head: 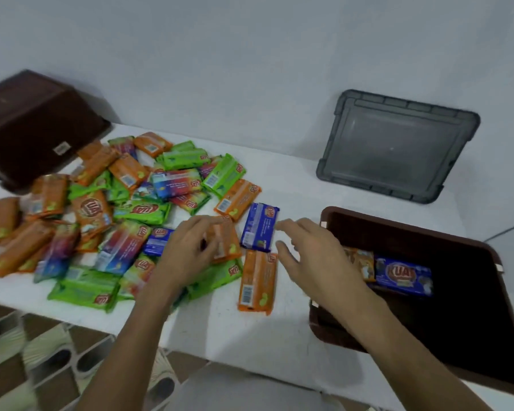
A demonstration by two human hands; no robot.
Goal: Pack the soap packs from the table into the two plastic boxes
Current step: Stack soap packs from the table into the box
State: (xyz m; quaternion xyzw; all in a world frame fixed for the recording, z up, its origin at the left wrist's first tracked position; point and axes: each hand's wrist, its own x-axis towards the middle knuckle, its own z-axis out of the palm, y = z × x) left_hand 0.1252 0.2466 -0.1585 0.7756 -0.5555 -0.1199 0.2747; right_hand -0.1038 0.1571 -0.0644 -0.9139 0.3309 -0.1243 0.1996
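The soap packs (137,209) on the white table (294,185) are orange, green, blue or a red-to-blue gradient, each with a red logo patch, the right box (457,336) and the left box (27,129) are dark brown, and the lid (398,143) appears translucent grey.

Heaped soap packs (143,209) beside open brown box (472,336)

Soap pack heap (137,203) on table (294,185) left; open box (469,330) right, two packs (404,275) inside; lid (398,146) behind.
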